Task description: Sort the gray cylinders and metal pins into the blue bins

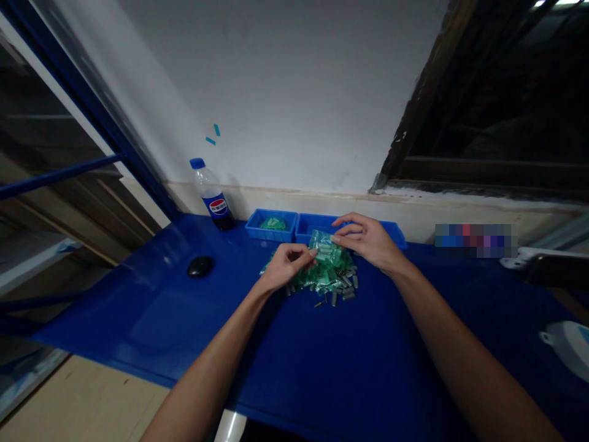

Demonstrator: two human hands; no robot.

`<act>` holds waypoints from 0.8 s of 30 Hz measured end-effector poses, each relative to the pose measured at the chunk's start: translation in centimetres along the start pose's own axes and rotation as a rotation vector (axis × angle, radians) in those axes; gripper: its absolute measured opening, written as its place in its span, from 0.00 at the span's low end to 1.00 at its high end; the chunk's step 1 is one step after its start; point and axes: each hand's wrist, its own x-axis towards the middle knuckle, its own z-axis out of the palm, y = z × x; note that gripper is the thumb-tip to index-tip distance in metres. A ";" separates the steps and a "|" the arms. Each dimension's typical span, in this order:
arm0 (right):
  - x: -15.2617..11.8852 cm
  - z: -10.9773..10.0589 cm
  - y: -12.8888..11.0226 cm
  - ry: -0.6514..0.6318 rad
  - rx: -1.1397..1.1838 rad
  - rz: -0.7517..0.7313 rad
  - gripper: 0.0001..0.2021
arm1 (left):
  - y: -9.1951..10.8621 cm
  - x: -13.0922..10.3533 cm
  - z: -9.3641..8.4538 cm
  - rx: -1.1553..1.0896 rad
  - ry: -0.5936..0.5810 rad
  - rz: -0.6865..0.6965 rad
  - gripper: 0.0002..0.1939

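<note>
A small clear greenish plastic bag (321, 247) is held up between my two hands over a heap on the blue table. My left hand (289, 264) pinches its lower left side between thumb and fingers. At its upper right edge, my right hand (363, 239) grips with thumb and index finger, the other fingers loosely bent. What the bag contains is too small to make out. Beneath lies a pile of similar green bags (329, 276), with several short grey cylindrical pieces (348, 294) and a thin screw-like part (319, 303) at its near edge.
Against the wall stand a blue bin (271, 226) with green bags inside and a longer blue bin (309, 226), partly behind my right hand. A cola bottle (214, 196) and a black mouse-shaped object (200, 266) are to the left. A white round object (570, 347) sits at the right.
</note>
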 end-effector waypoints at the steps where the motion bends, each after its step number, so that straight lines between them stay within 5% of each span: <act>1: 0.0 0.0 0.0 -0.002 -0.003 0.003 0.18 | 0.1 0.0 -0.1 -0.013 -0.011 0.002 0.25; 7: 0.1 -0.5 0.4 -0.065 -0.055 0.025 0.18 | -0.3 0.2 -0.4 -0.074 0.048 0.003 0.26; 10: 0.0 -1.4 0.8 -0.135 -0.230 0.067 0.13 | -1.1 0.6 -0.6 -0.137 0.179 -0.002 0.27; 16: -0.9 -1.1 0.7 -0.378 -0.574 0.169 0.18 | -2.4 1.7 -1.7 -0.346 0.447 -0.030 0.26; 24: -1.0 1.2 0.5 -0.465 -0.717 0.227 0.19 | -1.9 1.2 -1.2 -0.141 0.366 -0.037 0.26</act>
